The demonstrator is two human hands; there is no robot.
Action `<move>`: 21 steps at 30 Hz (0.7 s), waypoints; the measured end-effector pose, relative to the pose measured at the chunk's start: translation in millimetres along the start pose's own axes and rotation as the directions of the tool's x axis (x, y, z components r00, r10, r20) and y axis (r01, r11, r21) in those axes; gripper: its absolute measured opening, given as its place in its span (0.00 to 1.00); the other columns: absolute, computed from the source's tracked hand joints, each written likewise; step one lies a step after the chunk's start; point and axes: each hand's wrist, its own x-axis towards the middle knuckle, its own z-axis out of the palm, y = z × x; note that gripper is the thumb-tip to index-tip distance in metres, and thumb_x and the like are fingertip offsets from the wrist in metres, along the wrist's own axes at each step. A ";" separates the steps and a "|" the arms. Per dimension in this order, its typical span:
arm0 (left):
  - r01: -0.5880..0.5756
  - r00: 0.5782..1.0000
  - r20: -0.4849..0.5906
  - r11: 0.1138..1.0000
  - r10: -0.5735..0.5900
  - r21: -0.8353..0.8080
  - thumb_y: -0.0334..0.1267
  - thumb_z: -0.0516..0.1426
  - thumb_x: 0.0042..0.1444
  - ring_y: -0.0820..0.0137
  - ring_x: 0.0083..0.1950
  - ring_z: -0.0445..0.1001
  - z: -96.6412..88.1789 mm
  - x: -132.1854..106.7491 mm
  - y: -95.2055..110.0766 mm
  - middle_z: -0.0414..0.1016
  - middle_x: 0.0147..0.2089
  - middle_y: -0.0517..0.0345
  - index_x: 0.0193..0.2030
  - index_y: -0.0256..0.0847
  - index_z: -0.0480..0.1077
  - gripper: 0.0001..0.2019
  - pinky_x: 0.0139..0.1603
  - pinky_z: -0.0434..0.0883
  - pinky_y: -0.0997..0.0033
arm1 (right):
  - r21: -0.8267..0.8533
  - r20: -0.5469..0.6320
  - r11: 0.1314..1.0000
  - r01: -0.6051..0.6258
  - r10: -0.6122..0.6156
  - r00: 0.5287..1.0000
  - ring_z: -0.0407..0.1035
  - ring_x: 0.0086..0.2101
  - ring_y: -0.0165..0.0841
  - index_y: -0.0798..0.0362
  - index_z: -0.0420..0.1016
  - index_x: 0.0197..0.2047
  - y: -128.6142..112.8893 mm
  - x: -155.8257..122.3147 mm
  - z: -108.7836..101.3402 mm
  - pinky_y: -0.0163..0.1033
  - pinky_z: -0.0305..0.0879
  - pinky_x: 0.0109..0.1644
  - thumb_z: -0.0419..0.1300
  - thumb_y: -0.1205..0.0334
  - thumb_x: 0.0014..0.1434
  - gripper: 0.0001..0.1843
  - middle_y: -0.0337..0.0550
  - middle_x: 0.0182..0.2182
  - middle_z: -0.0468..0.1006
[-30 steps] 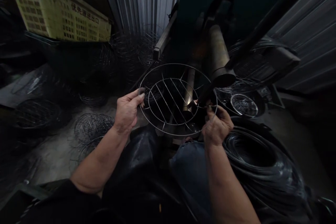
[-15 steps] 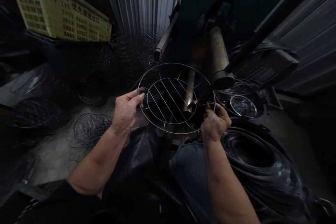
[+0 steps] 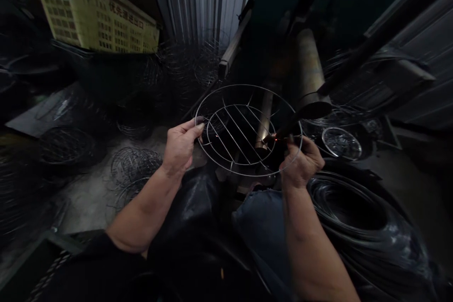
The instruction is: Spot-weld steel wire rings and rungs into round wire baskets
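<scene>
A round wire rack point(image 3: 236, 130), made of two rings with parallel bars across the inner one, is held nearly level before me. My left hand point(image 3: 182, 144) is closed on the left of its outer ring, thumb on top. My right hand point(image 3: 300, 158) is closed at the ring's right side; its fingertips are partly hidden, and I cannot tell whether they also pinch a short wire. Close to those fingertips, a small orange-red glow shows at the tip of a dark electrode point(image 3: 283, 127). A lower brass-coloured rod point(image 3: 264, 125) shows through the rack.
A thick metal cylinder point(image 3: 311, 66) on a dark arm stands beyond my right hand. To the right lies a large coil of wire point(image 3: 357, 217) below a bowl of small metal pieces point(image 3: 341, 143). Wire frames point(image 3: 134, 165) and a yellow crate point(image 3: 99, 19) are on the left.
The whole view has shifted, so the scene sits further right. The glow at the electrode tip is brighter and redder. Both hands keep their hold on the wire rack.
</scene>
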 end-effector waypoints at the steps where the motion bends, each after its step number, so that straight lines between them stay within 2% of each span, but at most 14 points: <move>1: 0.002 1.000 0.001 1.000 -0.002 -0.007 0.31 0.66 0.39 0.80 0.21 0.64 -0.5 -1.5 -0.1 0.71 0.20 0.62 0.34 0.33 0.80 0.12 0.25 0.65 0.77 | 0.008 0.013 1.000 0.005 -0.005 1.000 0.66 0.25 0.26 0.54 0.78 0.27 0.6 -0.4 -1.8 0.36 0.67 0.35 0.72 0.61 0.37 0.12 0.33 0.23 0.73; 3: 0.006 1.000 0.029 1.000 -0.005 -0.013 0.32 0.66 0.39 0.80 0.21 0.63 -3.0 -5.3 -0.8 0.71 0.20 0.62 0.35 0.33 0.80 0.12 0.26 0.65 0.77 | 0.025 0.019 1.000 -0.001 0.001 1.000 0.67 0.26 0.27 0.54 0.78 0.27 0.5 -2.8 -7.7 0.37 0.68 0.36 0.73 0.59 0.36 0.14 0.33 0.24 0.74; 5: 0.006 0.997 0.080 1.000 -0.006 0.000 0.33 0.66 0.40 0.79 0.22 0.63 -6.7 -9.8 -2.1 0.71 0.20 0.62 0.36 0.34 0.80 0.12 0.27 0.64 0.76 | 0.021 0.002 0.999 -0.027 0.027 1.000 0.66 0.25 0.26 0.54 0.77 0.27 -1.7 -7.9 -16.3 0.35 0.67 0.32 0.74 0.57 0.35 0.16 0.33 0.23 0.74; 9: -0.008 0.985 0.171 0.999 0.002 0.035 0.33 0.65 0.43 0.80 0.24 0.63 -12.3 -18.5 -4.8 0.73 0.24 0.62 0.37 0.36 0.81 0.12 0.28 0.63 0.78 | -0.025 0.008 0.991 -0.128 0.128 0.992 0.55 0.16 0.21 0.54 0.75 0.27 -12.7 -20.6 -34.0 0.31 0.51 0.17 0.75 0.53 0.33 0.20 0.29 0.17 0.67; 12: -0.014 0.982 0.187 0.999 0.005 0.047 0.32 0.65 0.43 0.80 0.25 0.63 -10.9 -22.8 -5.6 0.73 0.25 0.61 0.36 0.35 0.81 0.11 0.28 0.63 0.77 | -0.006 0.014 0.987 -0.163 0.163 0.987 0.51 0.13 0.20 0.55 0.74 0.27 -22.1 -23.0 -39.2 0.30 0.44 0.14 0.75 0.53 0.32 0.21 0.28 0.15 0.65; 17: -0.012 0.984 0.178 0.998 0.001 0.061 0.34 0.65 0.43 0.79 0.24 0.63 -7.7 -28.1 -5.2 0.72 0.23 0.61 0.36 0.36 0.80 0.11 0.28 0.64 0.76 | 0.002 0.016 0.987 -0.164 0.163 0.986 0.53 0.15 0.21 0.55 0.76 0.26 -27.0 -16.7 -44.2 0.30 0.47 0.16 0.75 0.56 0.31 0.19 0.29 0.16 0.67; 21: -0.004 0.983 0.182 0.985 -0.028 0.172 0.34 0.63 0.45 0.79 0.22 0.61 -18.1 -29.3 -3.6 0.68 0.20 0.62 0.35 0.34 0.81 0.10 0.25 0.61 0.76 | -0.039 0.016 0.991 -0.132 0.132 0.991 0.65 0.22 0.26 0.55 0.79 0.26 -29.4 -32.4 -69.2 0.33 0.62 0.25 0.77 0.58 0.28 0.19 0.35 0.21 0.75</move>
